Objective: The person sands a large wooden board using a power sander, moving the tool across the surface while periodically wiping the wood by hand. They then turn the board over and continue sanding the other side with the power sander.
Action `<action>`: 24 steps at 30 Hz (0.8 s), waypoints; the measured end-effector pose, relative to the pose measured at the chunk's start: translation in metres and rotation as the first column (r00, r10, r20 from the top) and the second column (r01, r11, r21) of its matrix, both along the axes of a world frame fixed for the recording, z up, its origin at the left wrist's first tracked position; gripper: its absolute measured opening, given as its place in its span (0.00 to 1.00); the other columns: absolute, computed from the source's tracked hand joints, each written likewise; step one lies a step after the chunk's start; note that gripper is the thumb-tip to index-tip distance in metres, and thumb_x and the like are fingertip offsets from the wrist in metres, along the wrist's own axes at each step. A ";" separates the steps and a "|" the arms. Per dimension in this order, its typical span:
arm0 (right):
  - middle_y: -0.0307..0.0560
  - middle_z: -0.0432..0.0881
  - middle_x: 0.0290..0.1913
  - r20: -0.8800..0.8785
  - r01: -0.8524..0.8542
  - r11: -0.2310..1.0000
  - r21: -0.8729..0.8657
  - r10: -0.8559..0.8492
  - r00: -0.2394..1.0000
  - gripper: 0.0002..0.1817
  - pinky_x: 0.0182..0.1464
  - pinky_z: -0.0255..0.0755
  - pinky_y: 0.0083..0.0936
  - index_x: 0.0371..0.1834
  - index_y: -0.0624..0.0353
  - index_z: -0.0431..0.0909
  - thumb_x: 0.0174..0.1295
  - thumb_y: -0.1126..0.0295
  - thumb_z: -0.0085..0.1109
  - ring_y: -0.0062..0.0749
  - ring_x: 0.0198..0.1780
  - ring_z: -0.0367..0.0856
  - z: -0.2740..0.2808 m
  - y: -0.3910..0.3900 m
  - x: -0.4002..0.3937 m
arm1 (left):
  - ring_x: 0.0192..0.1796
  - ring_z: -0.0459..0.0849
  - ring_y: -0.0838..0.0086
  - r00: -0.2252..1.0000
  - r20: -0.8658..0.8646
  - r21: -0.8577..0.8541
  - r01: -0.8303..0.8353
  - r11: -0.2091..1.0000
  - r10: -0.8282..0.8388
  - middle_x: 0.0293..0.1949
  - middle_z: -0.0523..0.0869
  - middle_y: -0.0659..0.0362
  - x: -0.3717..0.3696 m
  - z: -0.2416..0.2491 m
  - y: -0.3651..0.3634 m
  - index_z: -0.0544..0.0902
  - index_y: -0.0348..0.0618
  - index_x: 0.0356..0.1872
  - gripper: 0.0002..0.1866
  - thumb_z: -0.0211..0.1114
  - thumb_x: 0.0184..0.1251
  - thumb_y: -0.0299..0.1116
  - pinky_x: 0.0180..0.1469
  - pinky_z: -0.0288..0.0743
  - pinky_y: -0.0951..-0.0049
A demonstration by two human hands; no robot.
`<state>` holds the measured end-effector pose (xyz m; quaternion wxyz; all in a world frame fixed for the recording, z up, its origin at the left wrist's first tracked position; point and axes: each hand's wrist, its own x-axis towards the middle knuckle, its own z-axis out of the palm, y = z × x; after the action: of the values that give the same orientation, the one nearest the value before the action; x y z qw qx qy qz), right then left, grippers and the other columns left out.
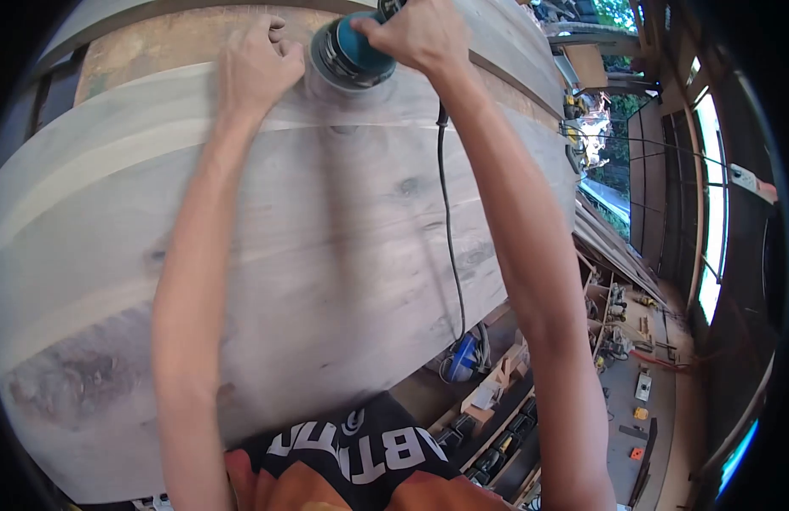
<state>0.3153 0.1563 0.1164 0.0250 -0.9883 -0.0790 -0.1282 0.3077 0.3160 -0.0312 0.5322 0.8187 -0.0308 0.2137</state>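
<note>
My right hand [420, 36] is wrapped over the top of a teal and black electric sander [354, 54]. Its round base sits on a wide pale wooden slab [326, 196], near the far edge, and is smeared by motion. A black cord [446, 196] runs from the sander across the slab to its near edge. Just left of the sander, my left hand [260, 68] rests at the slab's far edge with its fingers curled in and the thumb towards the sander. Nothing shows in those fingers. Dark knots and grain mark the slab.
Beyond the slab lies a worn brown work surface [147, 38] with more boards. At lower right, a blue object [464, 358] and black tool cases [501, 447] stand below the slab. Several tools lie on the grey floor [624, 404]. Long boards [616, 247] are stacked at right.
</note>
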 end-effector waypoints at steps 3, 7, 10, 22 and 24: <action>0.57 0.85 0.48 0.005 0.056 0.997 -0.056 -0.056 0.998 0.30 0.49 0.81 0.48 0.53 0.43 0.82 0.48 0.47 0.79 0.58 0.50 0.87 -0.002 0.001 -0.030 | 0.59 0.86 0.48 0.977 0.189 0.050 0.095 0.994 -0.103 0.52 0.89 0.44 -0.009 0.002 0.011 0.84 0.39 0.58 0.24 0.69 0.58 0.31 0.68 0.75 0.58; 0.57 0.82 0.50 0.010 0.049 0.997 0.058 -0.049 0.999 0.29 0.48 0.81 0.50 0.54 0.42 0.81 0.48 0.50 0.79 0.59 0.49 0.86 -0.004 -0.006 -0.062 | 0.64 0.84 0.49 0.919 0.272 0.128 0.260 0.957 -0.286 0.61 0.85 0.45 -0.025 0.000 0.008 0.81 0.39 0.65 0.30 0.69 0.57 0.29 0.69 0.75 0.59; 0.57 0.83 0.48 0.115 0.067 0.997 0.044 -0.072 0.991 0.29 0.49 0.81 0.49 0.55 0.42 0.81 0.48 0.52 0.78 0.59 0.49 0.86 -0.008 -0.017 -0.050 | 0.63 0.84 0.47 0.969 0.107 -0.110 0.232 0.966 -0.221 0.58 0.87 0.43 -0.013 -0.001 0.010 0.82 0.35 0.61 0.28 0.69 0.55 0.27 0.70 0.75 0.57; 0.61 0.82 0.47 0.104 0.062 0.998 0.022 -0.064 0.992 0.27 0.48 0.82 0.51 0.56 0.43 0.81 0.50 0.54 0.71 0.63 0.49 0.84 -0.007 -0.001 -0.028 | 0.63 0.87 0.62 0.971 0.196 -0.501 0.218 0.837 -0.136 0.57 0.89 0.45 -0.011 -0.015 0.011 0.83 0.31 0.60 0.24 0.65 0.59 0.23 0.70 0.75 0.66; 0.61 0.82 0.47 0.082 0.070 0.997 -0.010 -0.069 0.994 0.27 0.48 0.82 0.51 0.56 0.43 0.81 0.50 0.54 0.70 0.63 0.48 0.85 -0.005 0.000 -0.032 | 0.63 0.87 0.63 0.973 0.189 -0.514 0.214 0.831 -0.134 0.57 0.89 0.46 -0.012 -0.014 0.013 0.83 0.31 0.60 0.24 0.65 0.60 0.23 0.69 0.76 0.66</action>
<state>0.2836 0.1563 0.1114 0.0106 -0.9845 -0.0463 -0.1688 0.2962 0.3293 -0.0449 0.7510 0.6157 -0.0835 0.2232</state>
